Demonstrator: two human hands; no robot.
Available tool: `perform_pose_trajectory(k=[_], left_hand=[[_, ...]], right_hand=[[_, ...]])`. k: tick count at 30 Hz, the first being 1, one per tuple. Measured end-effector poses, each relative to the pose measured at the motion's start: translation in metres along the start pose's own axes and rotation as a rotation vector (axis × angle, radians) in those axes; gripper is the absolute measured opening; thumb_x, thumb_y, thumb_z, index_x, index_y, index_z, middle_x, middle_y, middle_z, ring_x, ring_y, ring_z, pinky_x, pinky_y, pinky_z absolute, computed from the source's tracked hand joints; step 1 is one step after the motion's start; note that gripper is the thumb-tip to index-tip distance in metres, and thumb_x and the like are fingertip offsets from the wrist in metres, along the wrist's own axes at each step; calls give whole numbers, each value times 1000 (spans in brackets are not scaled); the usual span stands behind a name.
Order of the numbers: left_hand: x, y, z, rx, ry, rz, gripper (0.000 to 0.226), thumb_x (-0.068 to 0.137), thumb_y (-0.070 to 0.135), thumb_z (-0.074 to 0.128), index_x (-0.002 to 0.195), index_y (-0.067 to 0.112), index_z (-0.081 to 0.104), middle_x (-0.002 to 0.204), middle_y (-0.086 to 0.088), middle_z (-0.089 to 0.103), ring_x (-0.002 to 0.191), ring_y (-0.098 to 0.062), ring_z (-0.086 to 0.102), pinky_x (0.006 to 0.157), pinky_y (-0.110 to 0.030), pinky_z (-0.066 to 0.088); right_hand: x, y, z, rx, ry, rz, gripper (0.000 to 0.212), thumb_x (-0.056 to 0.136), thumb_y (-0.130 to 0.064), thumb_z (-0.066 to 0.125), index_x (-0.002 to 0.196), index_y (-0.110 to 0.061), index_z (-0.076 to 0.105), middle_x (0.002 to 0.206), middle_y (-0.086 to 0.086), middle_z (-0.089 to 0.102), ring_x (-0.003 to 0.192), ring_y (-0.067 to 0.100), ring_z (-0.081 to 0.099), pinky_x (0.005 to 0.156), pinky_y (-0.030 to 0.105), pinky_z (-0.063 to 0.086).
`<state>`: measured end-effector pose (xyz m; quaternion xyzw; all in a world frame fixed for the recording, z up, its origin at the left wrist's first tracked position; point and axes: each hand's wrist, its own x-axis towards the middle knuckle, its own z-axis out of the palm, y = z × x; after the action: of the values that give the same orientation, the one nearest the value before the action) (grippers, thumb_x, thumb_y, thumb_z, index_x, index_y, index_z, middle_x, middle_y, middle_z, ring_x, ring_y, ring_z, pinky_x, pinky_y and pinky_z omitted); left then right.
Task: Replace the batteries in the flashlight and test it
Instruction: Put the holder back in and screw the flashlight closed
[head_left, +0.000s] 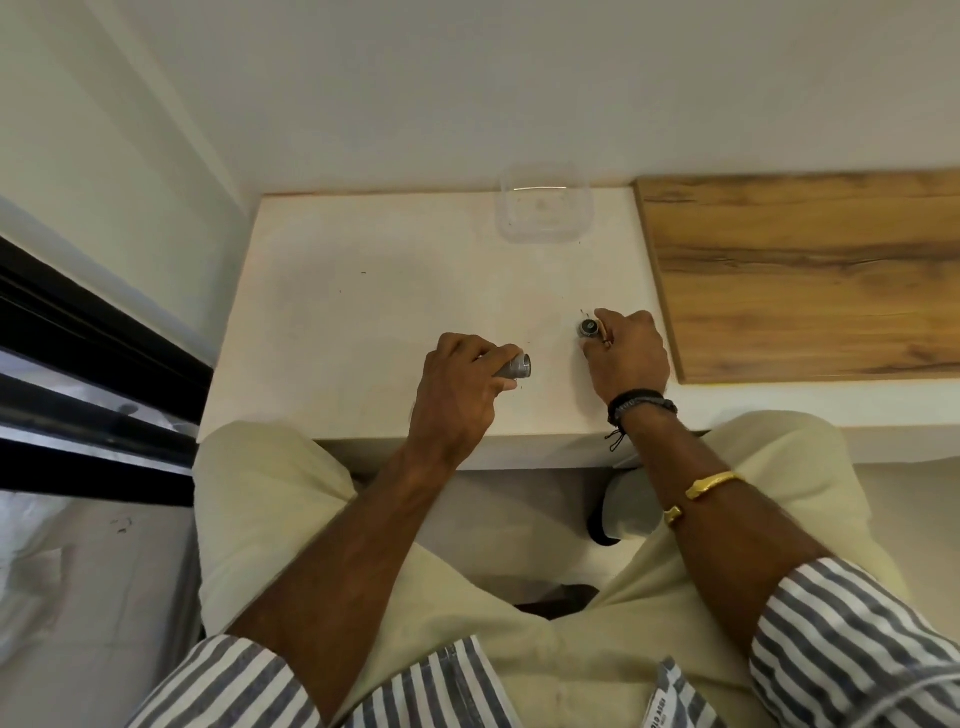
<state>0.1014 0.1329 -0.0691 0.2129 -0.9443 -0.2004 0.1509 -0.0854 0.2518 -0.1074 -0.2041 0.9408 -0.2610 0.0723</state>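
In closed hands (457, 379), flashlight body (514, 367) half-hidden.

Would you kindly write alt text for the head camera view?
A seated person's left hand grips a grey flashlight body, open end rightward, while the right hand holds its small dark cap over a white table; a clear plastic container sits behind.
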Motion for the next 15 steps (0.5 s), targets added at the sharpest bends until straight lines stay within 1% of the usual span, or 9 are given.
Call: perform_pose_trajectory(k=[3, 7, 9, 11, 13, 14, 15], left_hand=[[0, -1, 2, -5, -12, 2, 30, 90, 13, 66, 119, 22, 66, 103, 1, 66, 106, -26, 50, 83, -41, 46], [0, -2, 3, -19, -6, -5, 31, 90, 11, 66, 119, 20, 67, 103, -1, 67, 106, -27, 51, 83, -41, 47], [1, -3, 3, -34, -1, -14, 32, 90, 11, 66, 121, 18, 66, 104, -3, 67, 107, -28, 51, 84, -41, 48], [2, -3, 3, -63, 5, -39, 31, 92, 13, 65, 123, 16, 65, 106, -4, 67, 107, -27, 50, 85, -41, 48], [3, -4, 3, -83, 16, -61, 30, 93, 14, 63, 123, 16, 65, 106, -5, 67, 105, -26, 49, 84, -39, 47], [3, -4, 3, -88, 21, -66, 31, 93, 14, 63, 124, 15, 64, 107, -5, 67, 105, -26, 49, 84, -38, 47], [4, -5, 3, -90, 24, -72, 31, 93, 13, 64, 124, 15, 64, 108, -6, 68, 104, -26, 49, 84, -38, 47]], right_hand=[[1, 1, 3, -14, -3, -11, 30, 97, -32, 65, 125, -21, 69, 118, 12, 58, 95, 34, 66, 74, 30, 43], [-2, -3, 1, 31, 21, -13, 29, 94, -33, 67, 120, -19, 70, 119, 11, 58, 94, 29, 65, 73, 28, 44], [-6, -9, -3, 128, 63, -55, 28, 90, -32, 71, 113, -16, 70, 116, 8, 61, 91, 23, 65, 74, 29, 50], [-14, -17, -8, 294, 90, -104, 25, 83, -29, 76, 102, -15, 69, 107, 3, 69, 86, 17, 68, 74, 32, 58], [-25, -25, -15, 462, 47, -113, 22, 78, -25, 79, 95, -17, 67, 96, -2, 74, 84, 15, 72, 74, 30, 62], [-30, -28, -17, 518, 3, -113, 21, 77, -23, 80, 93, -18, 67, 93, -3, 75, 83, 15, 74, 75, 31, 63], [-34, -31, -20, 555, -49, -119, 21, 77, -22, 80, 94, -17, 68, 91, -2, 76, 83, 16, 75, 77, 35, 64]])
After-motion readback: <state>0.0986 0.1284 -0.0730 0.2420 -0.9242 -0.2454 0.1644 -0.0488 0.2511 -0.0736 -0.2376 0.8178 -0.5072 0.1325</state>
